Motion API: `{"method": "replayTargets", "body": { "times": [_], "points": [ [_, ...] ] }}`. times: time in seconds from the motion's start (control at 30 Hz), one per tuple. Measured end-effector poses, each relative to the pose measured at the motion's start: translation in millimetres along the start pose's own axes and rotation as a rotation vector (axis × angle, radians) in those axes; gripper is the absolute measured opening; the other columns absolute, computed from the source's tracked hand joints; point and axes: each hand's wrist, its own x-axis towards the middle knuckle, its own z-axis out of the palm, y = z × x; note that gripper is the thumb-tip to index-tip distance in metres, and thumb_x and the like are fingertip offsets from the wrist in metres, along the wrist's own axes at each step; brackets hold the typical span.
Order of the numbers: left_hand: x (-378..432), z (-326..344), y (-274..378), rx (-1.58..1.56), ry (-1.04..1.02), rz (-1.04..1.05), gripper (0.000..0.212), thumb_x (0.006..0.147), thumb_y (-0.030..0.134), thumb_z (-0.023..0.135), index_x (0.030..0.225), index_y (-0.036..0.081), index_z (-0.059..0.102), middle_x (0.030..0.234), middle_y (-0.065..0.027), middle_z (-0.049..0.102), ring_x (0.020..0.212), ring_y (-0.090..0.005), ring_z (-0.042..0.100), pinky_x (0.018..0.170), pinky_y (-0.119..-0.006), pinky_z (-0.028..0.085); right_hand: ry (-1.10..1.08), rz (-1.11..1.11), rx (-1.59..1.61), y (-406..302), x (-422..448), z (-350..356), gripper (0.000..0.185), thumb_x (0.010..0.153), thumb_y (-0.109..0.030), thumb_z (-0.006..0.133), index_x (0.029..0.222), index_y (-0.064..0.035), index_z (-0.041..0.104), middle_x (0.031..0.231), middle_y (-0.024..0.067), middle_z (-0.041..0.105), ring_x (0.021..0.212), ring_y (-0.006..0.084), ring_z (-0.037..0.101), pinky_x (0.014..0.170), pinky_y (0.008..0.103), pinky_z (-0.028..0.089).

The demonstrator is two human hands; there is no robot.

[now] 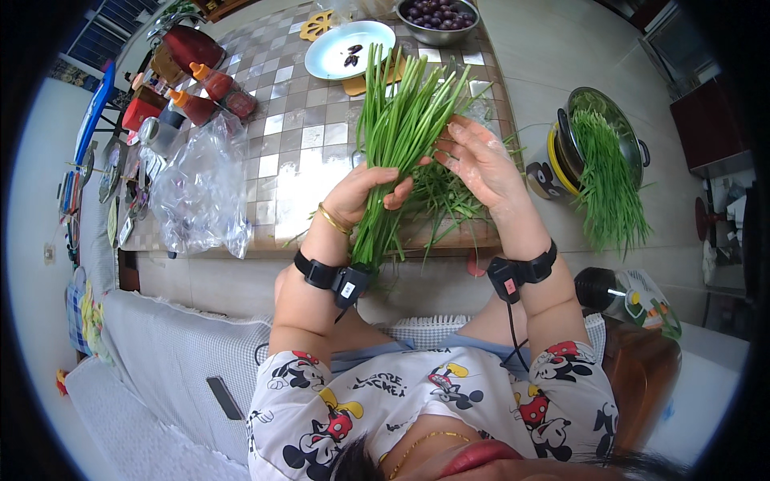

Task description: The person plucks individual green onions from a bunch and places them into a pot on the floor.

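A thick bundle of green garlic chives (400,114) is gripped around its middle by my left hand (364,192). Its pale cut ends fan out away from me, and the leafy part hangs past the table edge towards my lap. My right hand (478,159) is beside the bundle's right side, fingers spread and slightly curled, with whitish bits stuck to the skin. Whether its fingertips touch the outer stalks I cannot tell. Under and behind both hands lies a loose heap of chive scraps (451,192) on the checkered tabletop (289,156).
At right, more chives (607,174) hang over a metal pot (637,126) on a bin (544,168). Further back are a light-blue plate (328,57) with dark pieces and a steel bowl (442,36) of grapes. Left stand a plastic bag (201,186), sauce bottles (216,84) and a red kettle (192,45).
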Motion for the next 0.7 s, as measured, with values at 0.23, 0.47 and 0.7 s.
{"method": "replayTargets", "body": {
  "times": [0.23,0.47,0.7],
  "points": [
    [-3.4,5.4,4.0,0.219,0.175,0.023,0.056,0.08,0.021,0.063,0.126,-0.005,0.043,0.07,0.0007,0.044,0.052,-0.0058,0.037,0.047,-0.019,0.03,0.003,-0.01,-0.003,7.0,5.9,-14.8,0.026,0.088,-0.011,0.059,0.111,-0.0026,0.052,0.097,0.0075,0.062,0.087,0.0169,0.06,0.076,0.0311,0.049],
    [-9.1,4.5,7.0,0.25,0.155,0.017,0.05,0.08,0.018,0.059,0.122,-0.007,0.047,0.063,-0.0004,0.045,0.049,-0.0065,0.038,0.045,-0.02,0.03,0.2,-0.133,-0.024,-9.0,7.3,-9.9,0.029,0.087,-0.008,0.06,0.114,-0.0019,0.052,0.101,0.007,0.059,0.091,0.0144,0.057,0.077,0.027,0.047],
    [-11.3,5.9,3.7,0.397,0.25,-0.032,0.036,0.079,0.013,0.063,0.111,-0.003,0.058,0.069,-0.0009,0.053,0.057,-0.0083,0.047,0.049,-0.02,0.037,0.293,-0.665,-0.669,-24.2,9.1,-7.3,0.021,0.082,-0.006,0.064,0.102,-0.0013,0.058,0.097,0.0033,0.056,0.089,0.0085,0.052,0.076,0.0237,0.043]
  ]
}}
